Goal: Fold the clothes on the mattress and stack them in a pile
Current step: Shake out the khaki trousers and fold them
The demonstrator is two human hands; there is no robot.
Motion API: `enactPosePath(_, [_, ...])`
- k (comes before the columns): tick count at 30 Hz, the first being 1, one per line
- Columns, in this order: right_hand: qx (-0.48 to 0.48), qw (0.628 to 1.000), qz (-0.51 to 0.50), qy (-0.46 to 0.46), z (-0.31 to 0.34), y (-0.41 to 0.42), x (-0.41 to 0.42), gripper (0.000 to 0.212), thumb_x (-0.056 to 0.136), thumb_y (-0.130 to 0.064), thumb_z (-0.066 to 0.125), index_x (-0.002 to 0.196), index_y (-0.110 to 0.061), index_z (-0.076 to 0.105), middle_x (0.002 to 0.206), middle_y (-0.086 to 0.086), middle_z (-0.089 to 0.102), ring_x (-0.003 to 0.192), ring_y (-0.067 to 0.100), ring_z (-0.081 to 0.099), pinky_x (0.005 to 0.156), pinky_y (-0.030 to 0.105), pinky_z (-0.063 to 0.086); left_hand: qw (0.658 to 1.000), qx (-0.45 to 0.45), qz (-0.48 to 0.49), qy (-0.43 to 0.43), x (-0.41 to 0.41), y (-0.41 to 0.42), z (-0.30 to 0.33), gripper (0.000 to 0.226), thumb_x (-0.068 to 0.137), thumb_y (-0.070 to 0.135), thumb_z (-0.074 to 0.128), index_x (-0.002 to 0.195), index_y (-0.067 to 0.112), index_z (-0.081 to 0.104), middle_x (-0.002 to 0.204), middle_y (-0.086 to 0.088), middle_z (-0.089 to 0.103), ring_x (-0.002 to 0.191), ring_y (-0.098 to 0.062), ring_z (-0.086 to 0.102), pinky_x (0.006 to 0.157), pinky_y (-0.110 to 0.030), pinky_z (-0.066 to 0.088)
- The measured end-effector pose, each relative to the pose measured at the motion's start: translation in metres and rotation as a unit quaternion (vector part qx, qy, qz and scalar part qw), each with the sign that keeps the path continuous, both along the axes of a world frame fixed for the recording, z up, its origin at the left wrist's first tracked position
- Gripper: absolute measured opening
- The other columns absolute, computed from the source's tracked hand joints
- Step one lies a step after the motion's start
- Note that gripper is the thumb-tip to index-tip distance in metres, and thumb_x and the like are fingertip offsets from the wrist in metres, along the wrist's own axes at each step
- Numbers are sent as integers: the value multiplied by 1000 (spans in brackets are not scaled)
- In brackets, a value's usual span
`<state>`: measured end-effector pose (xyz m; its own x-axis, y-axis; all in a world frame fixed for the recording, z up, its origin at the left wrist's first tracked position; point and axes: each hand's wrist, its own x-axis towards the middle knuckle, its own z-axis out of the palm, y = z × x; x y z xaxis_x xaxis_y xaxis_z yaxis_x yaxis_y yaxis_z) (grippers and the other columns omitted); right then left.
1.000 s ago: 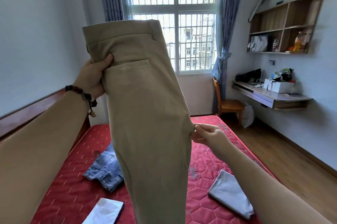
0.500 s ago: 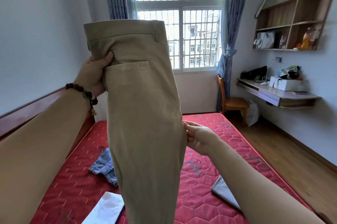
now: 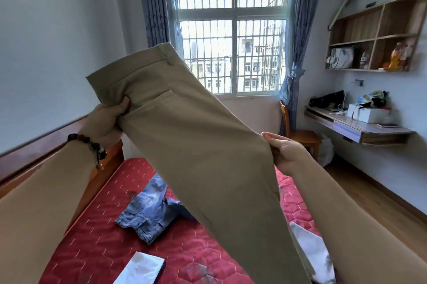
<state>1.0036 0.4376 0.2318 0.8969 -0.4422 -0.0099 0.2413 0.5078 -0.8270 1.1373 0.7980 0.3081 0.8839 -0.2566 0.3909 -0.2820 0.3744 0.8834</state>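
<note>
I hold a pair of khaki trousers (image 3: 196, 145) up in the air over the red mattress (image 3: 97, 237), tilted with the waistband high at the left. My left hand (image 3: 108, 119), with a bead bracelet at the wrist, grips the cloth just below the waistband beside the back pocket. My right hand (image 3: 284, 152) pinches the trousers' right edge lower down. Crumpled blue jeans (image 3: 150, 214) lie on the mattress under the trousers. A folded white garment (image 3: 141, 270) lies near the front, and a folded grey one (image 3: 312, 253) at the right, partly hidden by my right arm.
A wooden headboard (image 3: 46, 142) runs along the left wall. A wooden chair (image 3: 298, 135) stands under the barred window. On the right wall are a desk (image 3: 360, 131) with boxes and a shelf unit (image 3: 374, 38). Wood floor (image 3: 381, 205) lies right of the mattress.
The trousers have swung from hanging upright to a slant, waistband tipped left and lower. My left hand dropped; my right hand moved out to the right, pulling the edge taut.
</note>
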Motion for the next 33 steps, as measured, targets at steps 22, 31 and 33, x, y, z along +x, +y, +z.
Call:
enactPosePath(22, [-192,953,231,-30,15,18,-32,41,63,-26,88,100,-12,76,106,13,72,91,23,71,74,34,58,983,-67,-172,12,-45,-103,25,35,97,21,47,128,6,52,115,-9,67,105,-22,65,84,-35,57])
enactPosePath(31, [-91,987,40,-124,36,42,-19,31,71,-9,74,102,-2,69,101,16,73,89,28,72,69,35,59,959,206,-189,-45,-45,-60,-9,53,71,23,81,116,4,62,113,-11,70,104,-25,66,86,-34,56])
enactPosePath(33, [-110,989,53,-85,35,41,-22,42,70,-13,75,109,0,67,103,16,72,89,28,72,68,36,59,958,235,-164,-34,-49,-61,-19,30,78,1,71,107,-1,66,105,-14,72,97,-25,69,82,-32,58])
